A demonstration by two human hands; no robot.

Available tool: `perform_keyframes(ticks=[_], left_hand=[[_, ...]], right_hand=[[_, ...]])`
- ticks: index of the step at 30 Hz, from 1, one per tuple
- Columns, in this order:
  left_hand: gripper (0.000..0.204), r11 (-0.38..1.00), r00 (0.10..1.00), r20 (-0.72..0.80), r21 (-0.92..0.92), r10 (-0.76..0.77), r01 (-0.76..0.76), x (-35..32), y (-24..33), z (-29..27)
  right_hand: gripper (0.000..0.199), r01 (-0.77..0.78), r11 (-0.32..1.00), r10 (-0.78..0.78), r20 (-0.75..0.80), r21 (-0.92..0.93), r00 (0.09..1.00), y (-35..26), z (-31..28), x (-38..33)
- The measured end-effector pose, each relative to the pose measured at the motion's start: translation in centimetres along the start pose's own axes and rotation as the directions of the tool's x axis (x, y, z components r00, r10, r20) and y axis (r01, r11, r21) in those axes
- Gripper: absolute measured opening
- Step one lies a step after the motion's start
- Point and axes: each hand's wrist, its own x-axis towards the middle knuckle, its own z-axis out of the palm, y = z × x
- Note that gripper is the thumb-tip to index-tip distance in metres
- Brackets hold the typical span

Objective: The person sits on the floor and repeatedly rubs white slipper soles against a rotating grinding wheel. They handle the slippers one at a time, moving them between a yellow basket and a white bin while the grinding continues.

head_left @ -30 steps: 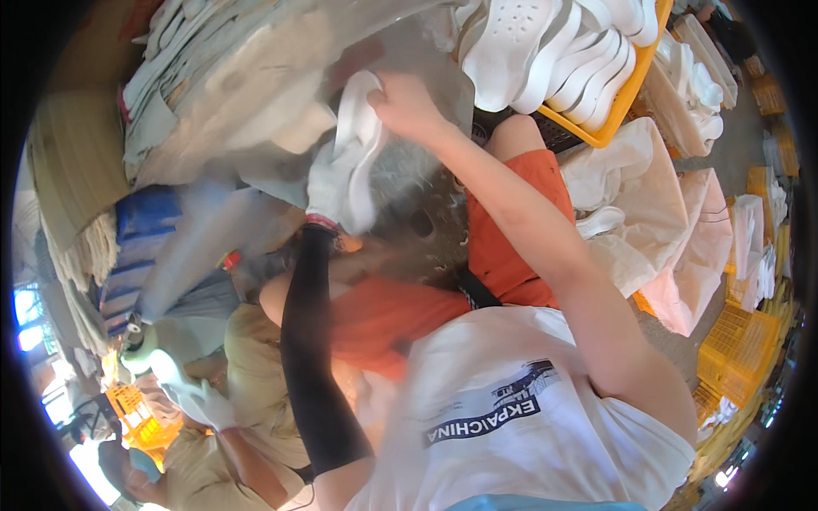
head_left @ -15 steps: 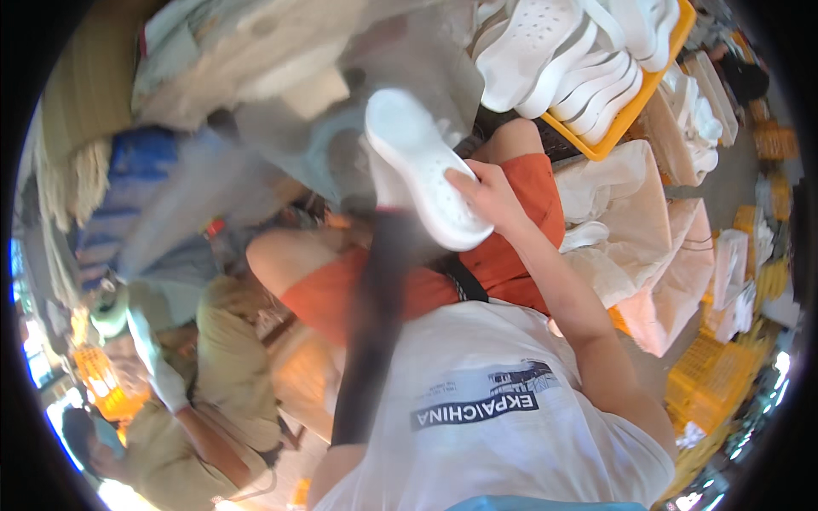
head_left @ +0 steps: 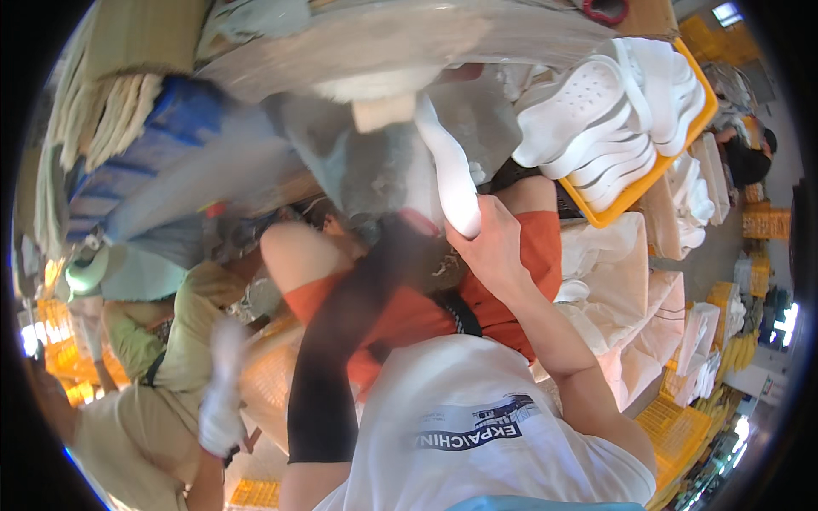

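My bare right hand [head_left: 492,243] is closed around the near end of a white shoe sole [head_left: 452,170]. The sole stands on edge, its far end beside a pale block [head_left: 383,112] under a dusty ledge. My left hand [head_left: 417,183], in a white glove with a red cuff below a black sleeve, is beside the sole's left side. Motion blur smears its fingers, so whether they grip the sole does not show. Grey, dust-covered sheeting [head_left: 341,162] hangs behind both hands.
A yellow crate [head_left: 618,204] of stacked white soles [head_left: 609,162] stands at the upper right, with pale sacks [head_left: 605,281] below it. At left sits a co-worker in tan clothes [head_left: 136,434], a white-gloved hand [head_left: 221,417] blurred. A blue slatted panel [head_left: 158,153] leans at the upper left.
The sole has turned from showing its broad holed face to standing on edge, and its far end has shifted right. My right hand has turned with it. The view has shifted.
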Motion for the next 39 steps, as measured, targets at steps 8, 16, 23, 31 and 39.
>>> perform_keyframes(ticks=[8,16,23,31,39], left_hand=[[0.037,0.989,0.951,0.301,-0.142,0.070,-0.028,12.0,0.9,0.7],[0.038,0.996,0.997,0.052,0.067,0.054,-0.058,3.2,-2.7,-0.7],[0.039,0.973,0.984,0.052,0.148,0.168,-0.174,0.0,7.5,-4.0],[0.040,0.851,0.995,0.096,0.524,-0.006,-0.046,0.1,7.2,-3.6],[0.037,0.973,0.976,0.078,0.097,0.202,-0.209,1.2,6.0,-4.0]], right_hand=[[0.035,0.002,0.997,-0.011,-0.110,-0.079,0.994,2.4,0.6,10.6],[0.042,0.110,0.986,-0.105,-0.049,0.126,0.993,6.1,-1.3,-0.8],[0.042,0.102,0.990,-0.115,0.142,0.098,0.983,-4.5,2.9,5.0],[0.037,0.140,0.984,-0.138,-0.024,0.106,0.990,-6.0,1.8,5.2],[0.039,0.270,0.952,-0.260,-0.084,0.145,0.962,-5.6,1.8,6.0]])
